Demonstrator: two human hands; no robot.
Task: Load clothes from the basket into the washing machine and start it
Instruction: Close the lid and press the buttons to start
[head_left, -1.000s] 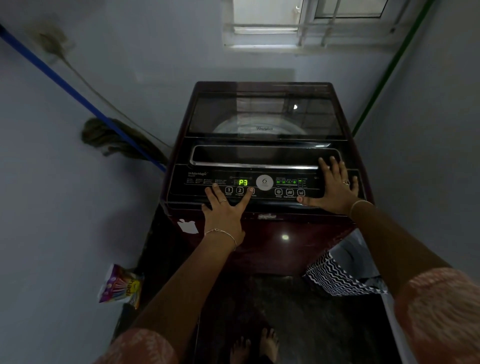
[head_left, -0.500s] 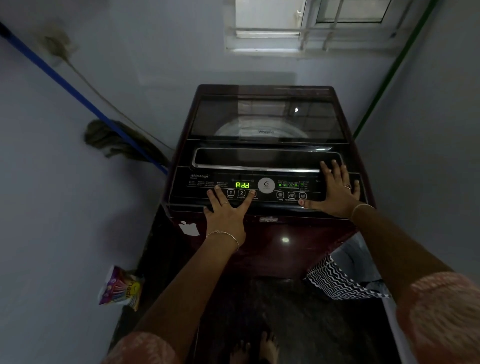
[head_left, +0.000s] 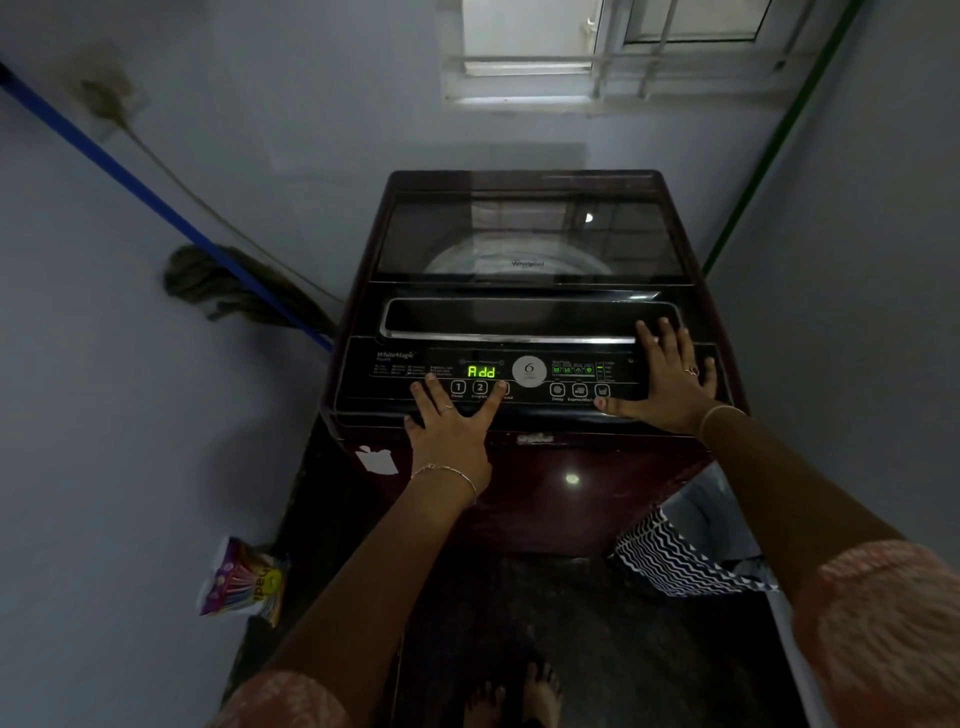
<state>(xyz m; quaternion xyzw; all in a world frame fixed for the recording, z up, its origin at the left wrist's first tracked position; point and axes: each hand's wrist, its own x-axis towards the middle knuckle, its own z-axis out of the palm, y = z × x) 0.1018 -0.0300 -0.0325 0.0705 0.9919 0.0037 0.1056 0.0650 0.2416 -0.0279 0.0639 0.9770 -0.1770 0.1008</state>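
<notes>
**A careless press could spoil the start**

The left hand (head_left: 449, 431) lies flat on the front edge of the glossy black control panel (head_left: 395, 374). Its fingers are straight and spread and it holds nothing. One fingertip rests on the third small round button (head_left: 503, 387) of the left row. The right hand (head_left: 670, 379) is also flat and empty, on the right end of the same panel. Its thumb is just beside the right group of round buttons (head_left: 579, 389). Between the two hands, the green lit display (head_left: 481, 371) shows "Add".

I think the first danger is the right thumb. If the person leans on that hand, it may press an option button and change the wash. The left finger half covers the label of its button, so I cannot read it. A second or too long press there might pause the machine instead of starting it. "Add" probably asks for something, perhaps detergent. The colourful detergent packet (head_left: 244, 582) is on the floor, well apart to the left.

The dark maroon top-loading washing machine (head_left: 545, 499) has its tinted glass lid (head_left: 519, 234) closed. Reflections hide the drum, so I cannot tell if the clothes are inside. The black-and-white zigzag basket (head_left: 670, 561) stands on the floor just beside the machine's right side. If any clothes are left in it, they will miss this wash.
</notes>
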